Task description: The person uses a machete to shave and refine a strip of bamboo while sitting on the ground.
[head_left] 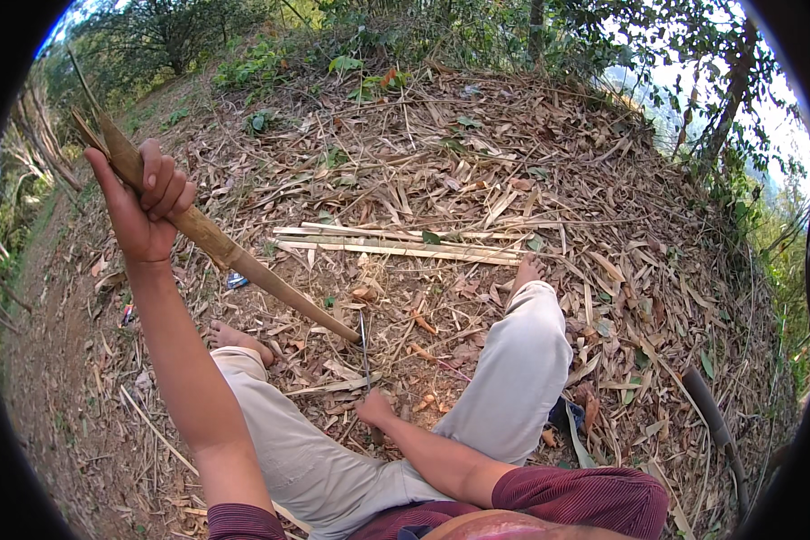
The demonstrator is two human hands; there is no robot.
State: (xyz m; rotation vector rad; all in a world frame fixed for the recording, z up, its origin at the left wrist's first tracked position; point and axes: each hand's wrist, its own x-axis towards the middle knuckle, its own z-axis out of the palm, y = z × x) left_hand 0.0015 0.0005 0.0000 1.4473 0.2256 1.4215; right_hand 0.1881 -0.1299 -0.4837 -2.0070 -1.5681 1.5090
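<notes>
At the far left, the left hand (156, 202) is raised, its fingers curled firmly around a brown bamboo stalk (265, 277) near its split, pointed upper end, the thumb lying up along it. The stalk slants down to the right across the space above the left foot (243, 343), past a small blue scrap (236, 281) on the littered ground. Its lower end comes close to the thin blade of a knife (364, 355); whether they touch, I cannot tell. The right hand (375, 410) is closed in a fist on the knife's handle, between the knees. Beyond, pale split strips (405, 250) lie side by side on dry leaves, reaching to the right foot (529, 270). At the far right lies a dark stick (709, 409).
</notes>
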